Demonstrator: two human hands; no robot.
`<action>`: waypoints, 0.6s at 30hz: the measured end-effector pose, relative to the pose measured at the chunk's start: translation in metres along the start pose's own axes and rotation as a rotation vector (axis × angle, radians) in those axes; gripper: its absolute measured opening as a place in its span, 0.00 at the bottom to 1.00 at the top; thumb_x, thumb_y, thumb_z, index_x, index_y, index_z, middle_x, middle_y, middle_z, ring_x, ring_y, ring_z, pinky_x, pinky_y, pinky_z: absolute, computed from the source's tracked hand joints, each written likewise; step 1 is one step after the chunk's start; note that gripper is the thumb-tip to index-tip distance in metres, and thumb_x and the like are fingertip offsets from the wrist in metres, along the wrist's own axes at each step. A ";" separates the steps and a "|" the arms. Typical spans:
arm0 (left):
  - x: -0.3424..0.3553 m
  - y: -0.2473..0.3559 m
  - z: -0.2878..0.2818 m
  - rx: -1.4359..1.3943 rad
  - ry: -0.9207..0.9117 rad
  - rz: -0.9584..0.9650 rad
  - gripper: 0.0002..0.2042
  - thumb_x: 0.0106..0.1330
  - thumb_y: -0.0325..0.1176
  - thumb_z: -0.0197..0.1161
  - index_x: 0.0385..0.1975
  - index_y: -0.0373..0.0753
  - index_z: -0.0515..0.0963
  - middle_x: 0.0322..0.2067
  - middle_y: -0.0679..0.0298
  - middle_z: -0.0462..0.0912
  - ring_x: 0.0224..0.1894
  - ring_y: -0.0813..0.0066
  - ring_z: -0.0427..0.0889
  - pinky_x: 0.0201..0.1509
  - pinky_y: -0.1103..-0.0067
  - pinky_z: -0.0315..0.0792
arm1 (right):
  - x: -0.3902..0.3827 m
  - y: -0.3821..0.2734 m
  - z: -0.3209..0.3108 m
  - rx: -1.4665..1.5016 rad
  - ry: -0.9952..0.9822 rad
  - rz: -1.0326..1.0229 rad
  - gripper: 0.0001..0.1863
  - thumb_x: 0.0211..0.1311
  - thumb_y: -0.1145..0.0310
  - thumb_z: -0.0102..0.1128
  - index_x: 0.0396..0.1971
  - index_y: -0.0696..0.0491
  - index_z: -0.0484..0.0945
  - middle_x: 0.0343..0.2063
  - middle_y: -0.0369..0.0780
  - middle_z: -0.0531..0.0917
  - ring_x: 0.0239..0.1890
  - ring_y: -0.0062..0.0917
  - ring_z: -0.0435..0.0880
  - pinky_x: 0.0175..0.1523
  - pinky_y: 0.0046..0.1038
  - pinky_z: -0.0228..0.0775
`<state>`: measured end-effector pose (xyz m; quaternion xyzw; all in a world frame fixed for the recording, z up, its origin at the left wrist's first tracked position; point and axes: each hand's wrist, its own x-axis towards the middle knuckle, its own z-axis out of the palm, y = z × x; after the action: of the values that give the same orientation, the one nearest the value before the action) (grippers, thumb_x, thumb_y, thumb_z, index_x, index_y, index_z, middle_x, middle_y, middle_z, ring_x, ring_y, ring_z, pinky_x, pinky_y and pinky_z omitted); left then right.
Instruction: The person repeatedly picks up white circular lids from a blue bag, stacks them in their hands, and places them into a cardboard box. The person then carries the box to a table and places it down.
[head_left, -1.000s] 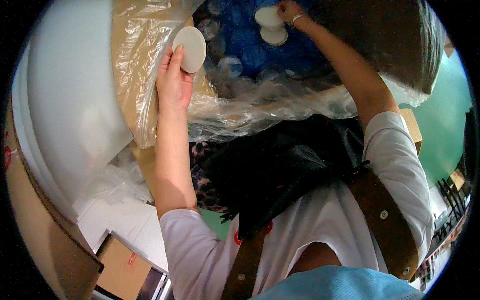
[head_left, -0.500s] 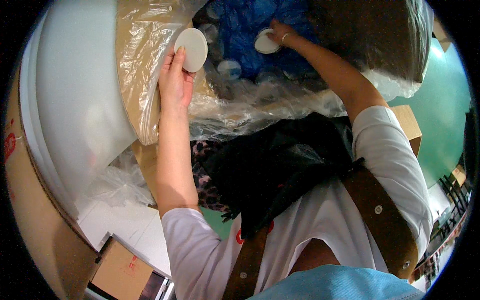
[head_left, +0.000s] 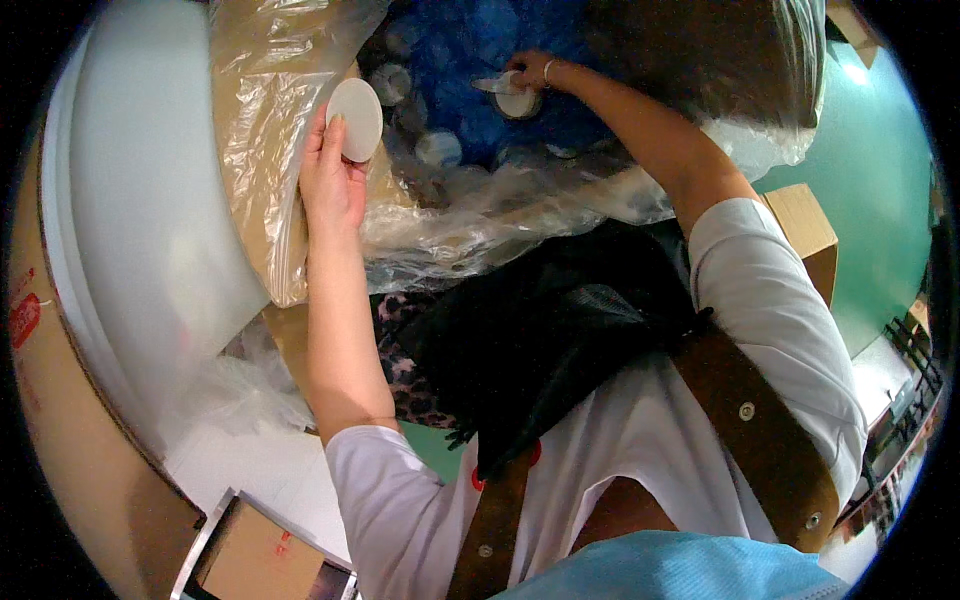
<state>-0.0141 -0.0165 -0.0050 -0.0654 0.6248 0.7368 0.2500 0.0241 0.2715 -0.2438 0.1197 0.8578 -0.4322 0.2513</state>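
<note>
head view, the only one i have: half a second ago the right hand (head_left: pixel 530 68) was on a pale disc whose broad face was turned to me; now a thin disc (head_left: pixel 489 86) shows nearly edge-on at its fingers, with a lower disc (head_left: pixel 520 104) just under it. i judge that the two are being parted or brought together, but i can't tell which. the right fingers look pinched on the thin disc, over the blue film (head_left: pixel 450 60) inside the carton. the left hand (head_left: pixel 334 185) has kept its grip: thumb on the face, fingers behind, clamped on an off-white round disc (head_left: pixel 356 120) held upright at the carton's left side. the whole view has also shifted slightly

for materials, the discs are flat, matte and smooth-rimmed. the blue film is thin and crumpled, and clear round pieces (head_left: pixel 438 150) lie near it, rigid-looking and glinting. glossy transparent wrap (head_left: pixel 270 130) creases over brown cardboard, while a milky-white sheet (head_left: pixel 150 200) stands smooth at far left. nearer me, black cloth (head_left: pixel 560 310) hangs in soft folds beside leopard-patterned fabric (head_left: pixel 405 340)
</note>
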 end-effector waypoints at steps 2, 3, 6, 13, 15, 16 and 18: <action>0.001 0.000 0.005 0.006 -0.033 0.022 0.18 0.63 0.32 0.53 0.53 0.41 0.64 0.48 0.67 0.71 0.48 0.77 0.71 0.47 0.79 0.67 | -0.002 0.004 -0.003 0.017 0.002 0.017 0.23 0.50 0.66 0.54 0.50 0.50 0.69 0.45 0.45 0.75 0.40 0.32 0.78 0.43 0.33 0.72; 0.003 0.001 0.008 0.005 -0.046 0.028 0.18 0.63 0.32 0.52 0.54 0.41 0.63 0.48 0.66 0.71 0.47 0.77 0.71 0.47 0.79 0.67 | -0.003 0.008 -0.004 0.025 0.001 0.027 0.23 0.51 0.67 0.53 0.51 0.50 0.68 0.45 0.45 0.75 0.39 0.32 0.79 0.42 0.32 0.72; 0.002 0.001 0.004 0.018 -0.023 0.019 0.18 0.63 0.31 0.53 0.53 0.40 0.64 0.48 0.66 0.71 0.47 0.76 0.71 0.47 0.79 0.67 | -0.027 -0.016 -0.018 -0.002 0.001 -0.082 0.24 0.52 0.67 0.51 0.52 0.49 0.66 0.45 0.44 0.75 0.42 0.31 0.77 0.44 0.30 0.71; 0.007 -0.005 -0.004 0.005 0.039 -0.019 0.14 0.63 0.30 0.53 0.48 0.40 0.66 0.47 0.64 0.72 0.47 0.74 0.72 0.47 0.77 0.69 | -0.213 -0.071 -0.069 0.359 -0.071 -0.553 0.24 0.59 0.59 0.48 0.54 0.52 0.63 0.49 0.42 0.72 0.51 0.27 0.70 0.55 0.29 0.61; 0.011 -0.008 -0.007 -0.008 -0.014 0.011 0.15 0.63 0.30 0.53 0.49 0.39 0.66 0.47 0.64 0.72 0.47 0.74 0.72 0.48 0.76 0.69 | -0.306 -0.061 -0.088 0.371 -0.078 -0.401 0.25 0.59 0.58 0.47 0.54 0.54 0.63 0.50 0.41 0.71 0.53 0.28 0.68 0.59 0.28 0.57; 0.010 -0.008 -0.009 -0.010 -0.034 0.029 0.15 0.63 0.30 0.53 0.50 0.39 0.66 0.47 0.63 0.72 0.47 0.73 0.72 0.49 0.75 0.69 | -0.348 -0.050 -0.101 0.335 -0.101 -0.260 0.27 0.58 0.56 0.49 0.54 0.56 0.63 0.52 0.41 0.69 0.55 0.28 0.66 0.59 0.29 0.56; 0.003 -0.001 -0.008 0.040 -0.029 0.037 0.16 0.63 0.30 0.52 0.51 0.38 0.65 0.47 0.63 0.72 0.48 0.73 0.72 0.50 0.75 0.69 | -0.434 0.007 -0.086 0.685 0.146 -0.183 0.26 0.57 0.61 0.51 0.53 0.59 0.64 0.51 0.41 0.70 0.54 0.27 0.67 0.59 0.29 0.56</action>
<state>-0.0176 -0.0235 -0.0089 -0.0378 0.6370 0.7294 0.2465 0.3657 0.3502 0.0264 0.1499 0.6861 -0.7056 0.0950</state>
